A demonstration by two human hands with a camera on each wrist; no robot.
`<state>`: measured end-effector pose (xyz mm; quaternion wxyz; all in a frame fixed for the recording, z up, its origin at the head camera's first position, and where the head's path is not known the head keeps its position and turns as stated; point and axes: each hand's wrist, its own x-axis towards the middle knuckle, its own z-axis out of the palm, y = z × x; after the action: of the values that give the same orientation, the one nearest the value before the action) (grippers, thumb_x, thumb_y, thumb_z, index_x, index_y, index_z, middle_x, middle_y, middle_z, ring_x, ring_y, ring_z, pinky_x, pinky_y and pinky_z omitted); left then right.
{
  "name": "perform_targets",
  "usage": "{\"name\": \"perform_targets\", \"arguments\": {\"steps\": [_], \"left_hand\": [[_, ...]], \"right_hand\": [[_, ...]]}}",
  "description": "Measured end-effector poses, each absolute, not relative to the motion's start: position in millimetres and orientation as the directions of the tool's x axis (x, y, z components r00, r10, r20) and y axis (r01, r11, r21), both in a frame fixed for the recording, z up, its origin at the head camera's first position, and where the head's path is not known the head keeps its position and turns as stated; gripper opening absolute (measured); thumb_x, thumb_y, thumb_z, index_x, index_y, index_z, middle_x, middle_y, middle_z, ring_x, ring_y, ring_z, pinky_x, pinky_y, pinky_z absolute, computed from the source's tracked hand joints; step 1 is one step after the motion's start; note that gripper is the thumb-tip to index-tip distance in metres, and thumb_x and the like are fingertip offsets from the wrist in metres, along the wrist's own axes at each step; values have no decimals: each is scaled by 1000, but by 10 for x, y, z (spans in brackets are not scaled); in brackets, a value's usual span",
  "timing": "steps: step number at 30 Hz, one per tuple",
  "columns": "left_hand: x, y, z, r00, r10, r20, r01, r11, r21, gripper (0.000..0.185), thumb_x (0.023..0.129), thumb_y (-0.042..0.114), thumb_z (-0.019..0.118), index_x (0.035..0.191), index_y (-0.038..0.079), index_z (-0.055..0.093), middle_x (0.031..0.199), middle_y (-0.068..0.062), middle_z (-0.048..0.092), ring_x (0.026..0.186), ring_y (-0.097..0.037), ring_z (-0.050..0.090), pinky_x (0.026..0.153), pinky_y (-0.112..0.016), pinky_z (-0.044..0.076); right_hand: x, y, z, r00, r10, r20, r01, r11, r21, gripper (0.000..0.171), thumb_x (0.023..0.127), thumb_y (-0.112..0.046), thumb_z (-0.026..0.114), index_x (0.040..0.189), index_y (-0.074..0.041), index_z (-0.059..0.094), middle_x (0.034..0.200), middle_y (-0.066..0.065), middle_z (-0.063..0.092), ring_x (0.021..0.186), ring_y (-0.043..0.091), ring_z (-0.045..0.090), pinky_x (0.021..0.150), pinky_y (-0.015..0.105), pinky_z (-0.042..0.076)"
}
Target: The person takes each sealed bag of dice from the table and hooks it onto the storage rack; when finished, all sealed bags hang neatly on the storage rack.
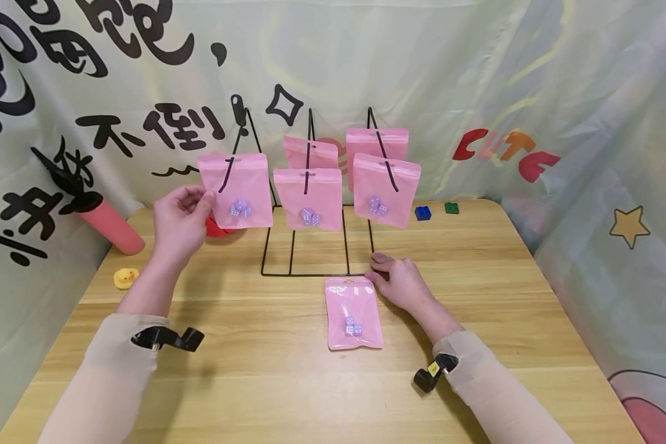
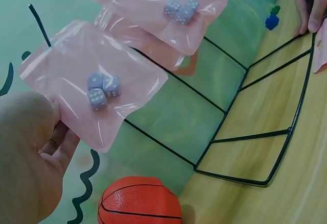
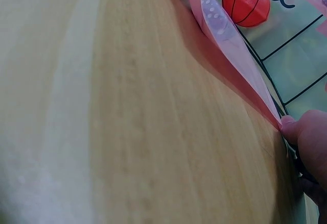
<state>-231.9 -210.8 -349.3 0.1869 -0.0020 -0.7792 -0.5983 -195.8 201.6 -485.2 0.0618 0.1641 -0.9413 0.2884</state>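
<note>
A staged tabletop recording booth: printed cartoon backdrop cloth point(image 1: 477, 74) is enclosing the wooden table point(image 1: 288, 382) beyond both hands, toy blocks point(image 1: 423, 213) lying about.

Behind the front pink pouch point(image 1: 308, 198) on the wire rack point(image 1: 311, 246), two more pouches are half covered. The red ball point(image 1: 217, 228) is mostly hidden behind the left hand's point(image 1: 180, 222) pouch point(image 1: 237, 190). The dice pips are too small to read.
</note>
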Motion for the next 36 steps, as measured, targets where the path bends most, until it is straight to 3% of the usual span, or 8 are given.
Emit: {"name": "perform_targets", "arguments": {"steps": [8, 20, 31, 36], "left_hand": [[-2475, -2064, -3470, -912, -240, 333, 265, 277, 924, 21, 102, 10, 72, 115, -7, 71, 97, -1, 72, 87, -15, 66, 81, -21, 58], [-2586, -2025, -3484, -908, -281, 311, 250, 231, 940, 12, 102, 9, 71, 112, 3, 73, 102, -5, 71, 90, -17, 66, 82, -23, 58], [-2502, -2127, -3496, -914, -247, 323, 315, 72, 946, 13, 97, 3, 76, 110, -1, 73, 106, -10, 76, 99, -19, 73, 93, -22, 57], [-2401, -2211, -3508, -923, -247, 294, 278, 99, 955, 16, 97, 4, 77, 112, 0, 73, 107, -9, 76, 102, -19, 73, 91, -19, 56]], "right_hand": [[-1962, 2009, -4857, -940, -272, 204, -339, 782, -523, 38, 99, -24, 78, 124, 5, 74, 137, 18, 66, 130, 36, 61, 108, 49, 50], [-1963, 2018, -4866, -938, -274, 211, -345, 780, -521, 38, 99, -23, 78, 125, 6, 74, 138, 19, 66, 131, 36, 61, 108, 50, 50], [-1963, 2016, -4870, -939, -269, 215, -344, 779, -524, 38, 99, -24, 79, 124, 4, 74, 138, 18, 66, 130, 36, 61, 108, 50, 50], [-1960, 2015, -4875, -942, -263, 209, -335, 783, -524, 38, 99, -24, 79, 125, 4, 74, 138, 17, 67, 130, 36, 61, 108, 50, 50]]}}
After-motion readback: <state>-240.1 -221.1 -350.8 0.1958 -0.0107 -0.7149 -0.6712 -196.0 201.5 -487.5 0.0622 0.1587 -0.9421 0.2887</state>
